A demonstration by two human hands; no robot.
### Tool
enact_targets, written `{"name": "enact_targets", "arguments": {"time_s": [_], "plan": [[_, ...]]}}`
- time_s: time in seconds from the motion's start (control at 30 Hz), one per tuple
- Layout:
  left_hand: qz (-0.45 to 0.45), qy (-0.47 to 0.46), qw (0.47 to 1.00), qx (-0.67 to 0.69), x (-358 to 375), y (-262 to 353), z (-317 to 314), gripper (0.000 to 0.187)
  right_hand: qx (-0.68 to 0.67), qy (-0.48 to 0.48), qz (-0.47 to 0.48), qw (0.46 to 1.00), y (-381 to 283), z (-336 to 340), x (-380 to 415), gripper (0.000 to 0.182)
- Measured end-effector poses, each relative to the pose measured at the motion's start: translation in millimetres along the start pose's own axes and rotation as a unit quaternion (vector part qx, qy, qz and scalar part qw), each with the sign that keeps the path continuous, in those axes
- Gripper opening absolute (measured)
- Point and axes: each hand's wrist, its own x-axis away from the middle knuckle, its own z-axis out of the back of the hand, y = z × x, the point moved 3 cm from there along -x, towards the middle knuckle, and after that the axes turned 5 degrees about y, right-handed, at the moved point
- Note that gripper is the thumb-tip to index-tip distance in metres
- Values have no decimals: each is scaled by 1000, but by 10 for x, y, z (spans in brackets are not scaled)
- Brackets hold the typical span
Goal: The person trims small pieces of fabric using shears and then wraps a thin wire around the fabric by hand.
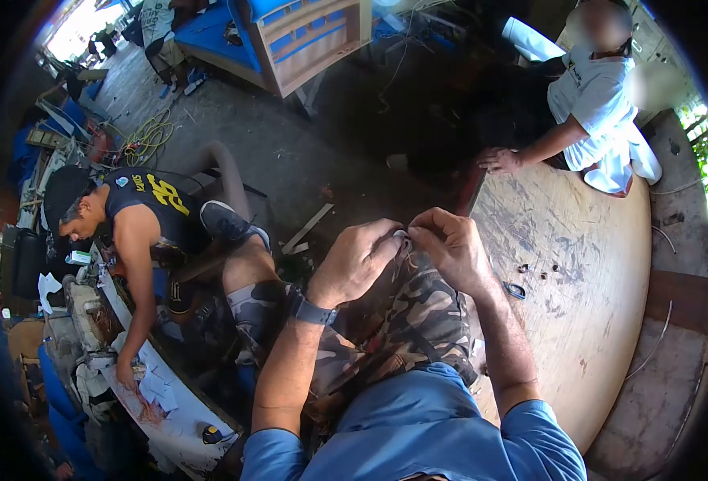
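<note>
My left hand (360, 260), with a dark watch on its wrist, is closed in a pinch above my lap. Between its fingertips and those of my right hand (452, 247) is a small greyish item (403, 236), too small and partly covered to name. My right hand is also pinched, its thumb and forefinger meeting at the same spot. Both hands are over my camouflage shorts (422, 309), close to the left edge of the wooden tabletop (566, 341).
Several small dark parts (544, 272) and a dark looped object (516, 290) lie on the tabletop. A person at right rests a hand (500, 160) on its edge. At left, another person reaches onto a cluttered bench with a tape measure (212, 434).
</note>
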Motion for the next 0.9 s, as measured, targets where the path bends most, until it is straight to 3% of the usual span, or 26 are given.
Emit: {"name": "enact_targets", "arguments": {"time_s": [0.2,0.3,0.4,0.5,0.63,0.8,0.9], "plan": [[5,-36,998,45,-11,-34,-33,35,23,-21,57,998,14,145,-63,12],[14,-17,999,26,-6,-58,-71,34,15,-19,77,997,87,157,-91,14],[-19,65,997,43,-11,-67,-138,28,-56,37,61,996,181,63,-80,19],[-58,141,988,21,-1,-48,-184,21,-2,128,37,991,104,69,35,22],[-48,152,987,-9,29,10,-172,13,147,89,149,974,15,-47,140,25],[-91,160,983,-21,44,41,-158,15,181,74,160,967,116,-109,106,19],[-76,105,987,91,30,86,-86,20,-29,-10,63,998,268,-68,64,25]]}}
